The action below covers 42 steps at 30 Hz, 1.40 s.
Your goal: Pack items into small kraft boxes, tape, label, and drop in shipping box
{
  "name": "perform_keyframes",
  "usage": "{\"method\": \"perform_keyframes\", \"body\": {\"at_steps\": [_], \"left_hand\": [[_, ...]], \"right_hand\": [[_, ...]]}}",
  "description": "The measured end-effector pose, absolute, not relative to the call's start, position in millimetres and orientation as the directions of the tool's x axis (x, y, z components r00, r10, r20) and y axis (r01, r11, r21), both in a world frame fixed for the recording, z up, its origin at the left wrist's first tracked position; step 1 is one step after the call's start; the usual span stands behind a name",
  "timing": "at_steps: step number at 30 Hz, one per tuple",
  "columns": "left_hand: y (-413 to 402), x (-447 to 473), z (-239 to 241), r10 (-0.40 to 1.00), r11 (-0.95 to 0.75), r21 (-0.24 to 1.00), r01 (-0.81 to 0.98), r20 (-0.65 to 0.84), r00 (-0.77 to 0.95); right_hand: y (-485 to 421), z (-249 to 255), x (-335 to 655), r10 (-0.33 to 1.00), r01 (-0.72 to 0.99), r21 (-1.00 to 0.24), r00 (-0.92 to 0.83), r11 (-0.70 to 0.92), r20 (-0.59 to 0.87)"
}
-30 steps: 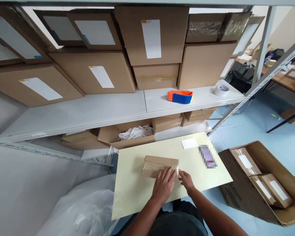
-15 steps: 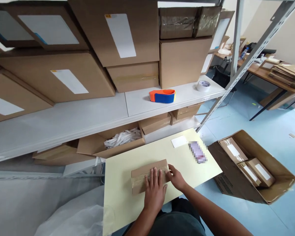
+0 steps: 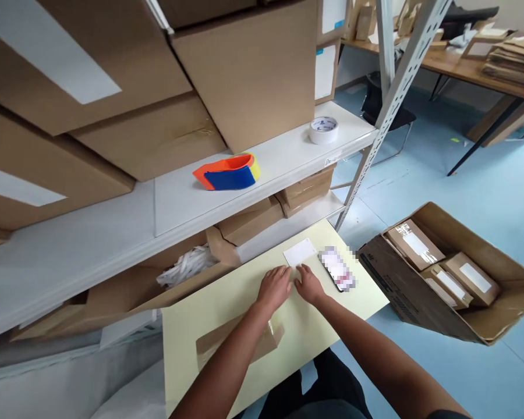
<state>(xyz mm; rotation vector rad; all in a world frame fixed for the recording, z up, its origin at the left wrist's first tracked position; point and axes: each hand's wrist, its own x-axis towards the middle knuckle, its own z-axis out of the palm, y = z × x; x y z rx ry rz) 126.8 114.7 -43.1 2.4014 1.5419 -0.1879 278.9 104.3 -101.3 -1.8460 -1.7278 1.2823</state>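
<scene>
A white label [image 3: 300,252] lies on the pale yellow tabletop [image 3: 187,326]. My left hand [image 3: 276,288] is closed at its near edge, fingers bent and pressed together. From the other side my right hand [image 3: 309,285] pinches at the same edge, close beside the left fingertips. How firmly the fingers grip the label is hard to see. Behind my left forearm, a taped cardboard box [image 3: 218,337] lies on the table, partly hidden by the arm. A phone [image 3: 337,269], its screen blurred out, is just right of my right hand.
Above the table runs a grey shelf [image 3: 179,203] with large cartons, an orange and blue tape dispenser [image 3: 229,173] and a white tape roll [image 3: 324,130]. An open carton [image 3: 515,273] with several labelled boxes stands on the floor at right. A shelf post [image 3: 388,105] rises beyond the table.
Both hands have left the taped box and moved up and right to the white label. The view has shifted toward the right. The box stays on the table.
</scene>
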Motion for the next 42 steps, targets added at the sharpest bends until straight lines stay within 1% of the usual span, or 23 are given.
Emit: {"method": "perform_keyframes", "body": {"at_steps": [2, 4, 9, 15, 19, 23, 28, 31, 33, 37, 39, 42], "left_hand": [[148.6, 145.6, -64.9, 0.857, -0.395, 0.109, 0.912, -0.313, 0.409], [169.9, 158.1, -85.3, 0.857, -0.397, 0.079, 0.914, -0.325, 0.400], [180.2, 163.1, -113.1, 0.858, -0.391, 0.021, 0.920, -0.355, 0.372], [173.2, 156.1, -105.3, 0.817, -0.415, -0.017, 0.910, -0.448, 0.364], [167.2, 160.4, -94.7, 0.821, -0.433, -0.006, 0.902, -0.416, 0.391], [165.8, 169.1, -91.7, 0.835, -0.374, 0.038, 0.927, -0.422, 0.354], [183.4, 170.5, -86.1, 0.844, -0.259, 0.072, 0.963, -0.469, 0.262], [200.9, 163.3, -71.1, 0.872, -0.173, 0.088, 0.981, -0.449, 0.194], [212.1, 156.7, -57.4, 0.892, -0.099, 0.157, 0.983, -0.424, 0.158], [226.7, 142.6, -37.1, 0.909, 0.098, 0.445, 0.890, -0.405, 0.103], [230.0, 134.2, -36.5, 0.910, 0.169, 0.504, 0.847, -0.411, 0.063], [231.6, 116.4, -46.9, 0.902, 0.268, 0.508, 0.818, -0.430, -0.028]], "right_hand": [[92.0, -113.2, 277.5, 0.915, 0.607, -0.759, -0.123, -0.237, -0.384], [71.8, -125.2, 278.6, 0.925, 0.543, -0.802, -0.111, -0.250, -0.364], [28.3, -141.1, 297.5, 0.938, 0.376, -0.876, -0.046, -0.301, -0.342], [36.1, -135.9, 317.8, 0.931, 0.257, -0.900, -0.013, -0.351, -0.366], [61.0, -130.1, 318.0, 0.923, 0.244, -0.893, 0.022, -0.379, -0.385], [77.3, -126.1, 313.0, 0.898, 0.239, -0.869, 0.034, -0.433, -0.438], [86.1, -128.7, 308.6, 0.884, 0.286, -0.844, 0.026, -0.454, -0.467], [102.0, -133.2, 304.0, 0.903, 0.393, -0.823, 0.047, -0.409, -0.427], [120.9, -134.4, 297.6, 0.926, 0.497, -0.796, 0.045, -0.347, -0.375], [170.3, -128.7, 278.4, 0.946, 0.690, -0.687, -0.011, -0.228, -0.324], [192.2, -125.4, 270.3, 0.944, 0.777, -0.610, -0.068, -0.153, -0.323], [212.2, -127.0, 266.7, 0.920, 0.856, -0.516, -0.227, 0.032, -0.320]]}}
